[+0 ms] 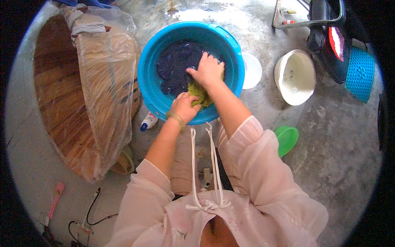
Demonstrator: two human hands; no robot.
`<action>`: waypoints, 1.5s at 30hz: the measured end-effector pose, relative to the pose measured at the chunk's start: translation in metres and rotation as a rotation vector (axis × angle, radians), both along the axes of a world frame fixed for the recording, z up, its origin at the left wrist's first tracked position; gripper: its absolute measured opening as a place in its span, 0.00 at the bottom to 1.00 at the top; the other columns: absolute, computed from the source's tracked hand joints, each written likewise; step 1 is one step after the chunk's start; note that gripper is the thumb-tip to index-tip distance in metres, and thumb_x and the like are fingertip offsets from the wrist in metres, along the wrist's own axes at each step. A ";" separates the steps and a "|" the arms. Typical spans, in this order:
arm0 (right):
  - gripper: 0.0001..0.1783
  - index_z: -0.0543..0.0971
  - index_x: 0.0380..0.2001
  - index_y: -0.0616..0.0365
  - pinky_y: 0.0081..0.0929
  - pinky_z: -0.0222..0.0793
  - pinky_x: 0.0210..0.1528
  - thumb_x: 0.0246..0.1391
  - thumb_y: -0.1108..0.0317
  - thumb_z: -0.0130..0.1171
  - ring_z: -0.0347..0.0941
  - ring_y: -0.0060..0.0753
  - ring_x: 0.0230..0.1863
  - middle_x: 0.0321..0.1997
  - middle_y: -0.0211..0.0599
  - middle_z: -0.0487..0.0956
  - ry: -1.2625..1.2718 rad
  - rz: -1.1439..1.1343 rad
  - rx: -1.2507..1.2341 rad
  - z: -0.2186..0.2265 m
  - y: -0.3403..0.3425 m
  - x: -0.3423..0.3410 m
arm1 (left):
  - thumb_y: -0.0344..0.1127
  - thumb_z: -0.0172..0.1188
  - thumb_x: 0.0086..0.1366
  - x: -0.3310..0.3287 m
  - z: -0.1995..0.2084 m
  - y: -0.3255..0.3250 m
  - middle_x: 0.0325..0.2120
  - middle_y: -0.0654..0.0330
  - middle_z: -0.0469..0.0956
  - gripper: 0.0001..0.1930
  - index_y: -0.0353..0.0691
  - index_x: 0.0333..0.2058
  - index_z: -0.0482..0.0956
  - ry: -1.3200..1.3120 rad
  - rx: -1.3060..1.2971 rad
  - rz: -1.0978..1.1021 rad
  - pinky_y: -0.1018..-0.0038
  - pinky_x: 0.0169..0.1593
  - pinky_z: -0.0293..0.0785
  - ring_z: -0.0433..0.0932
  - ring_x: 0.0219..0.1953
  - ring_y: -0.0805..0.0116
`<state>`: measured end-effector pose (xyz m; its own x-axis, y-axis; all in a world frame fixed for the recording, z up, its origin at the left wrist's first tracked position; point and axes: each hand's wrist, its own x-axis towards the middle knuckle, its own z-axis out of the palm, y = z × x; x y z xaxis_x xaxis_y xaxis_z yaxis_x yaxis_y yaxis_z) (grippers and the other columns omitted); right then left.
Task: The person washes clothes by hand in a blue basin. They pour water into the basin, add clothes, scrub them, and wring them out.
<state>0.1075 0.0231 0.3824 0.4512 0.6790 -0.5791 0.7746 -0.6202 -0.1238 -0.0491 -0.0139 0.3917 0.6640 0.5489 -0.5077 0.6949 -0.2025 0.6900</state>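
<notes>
In a round blue basin (149, 88) in front of me lies a dark blue wet mass (175, 59) that looks like soaked cloth. A yellow-green rough-textured cloth (198, 93) lies against the basin's near side, partly under both hands. My left hand (185, 108), with a pale bangle at the wrist, has its fingers curled over this cloth's near left edge. Farther in, my right hand (210, 71) rests with its thumb held apart and fingers stretched forward, pressing over the far part of the yellow-green cloth and the dark mass. Its fingertips are partly hidden.
Left stands a large wooden round piece (57, 78) under clear plastic sheeting (105, 74). A white bottle with blue cap (149, 121) lies by the basin. To the right are a white lid (252, 71), a cream bucket (295, 77), a green bowl (286, 140) and a blue basket (360, 74).
</notes>
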 end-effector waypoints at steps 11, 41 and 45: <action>0.14 0.76 0.30 0.59 0.28 0.66 0.34 0.32 0.77 0.57 0.72 0.32 0.29 0.26 0.38 0.77 0.865 -0.567 0.445 -0.033 -0.028 0.011 | 0.36 0.58 0.56 -0.017 -0.019 0.018 0.37 0.56 0.76 0.14 0.34 0.39 0.75 -0.236 -0.350 0.764 0.73 0.45 0.68 0.74 0.40 0.64; 0.30 0.69 0.51 0.49 0.40 0.65 0.46 0.38 0.72 0.55 0.63 0.57 0.45 0.58 0.45 0.61 0.484 0.181 0.875 0.095 -0.048 -0.041 | 0.46 0.40 0.63 0.003 -0.002 0.052 0.41 0.53 0.74 0.20 0.38 0.45 0.70 -1.085 -1.372 1.192 0.63 0.48 0.71 0.74 0.42 0.56; 0.32 0.69 0.52 0.42 0.38 0.66 0.44 0.37 0.65 0.62 0.62 0.53 0.44 0.51 0.45 0.64 0.373 0.108 0.792 0.086 -0.048 -0.053 | 0.48 0.44 0.63 0.000 -0.003 0.044 0.41 0.55 0.74 0.19 0.39 0.44 0.70 -1.119 -1.478 1.123 0.65 0.49 0.70 0.73 0.43 0.59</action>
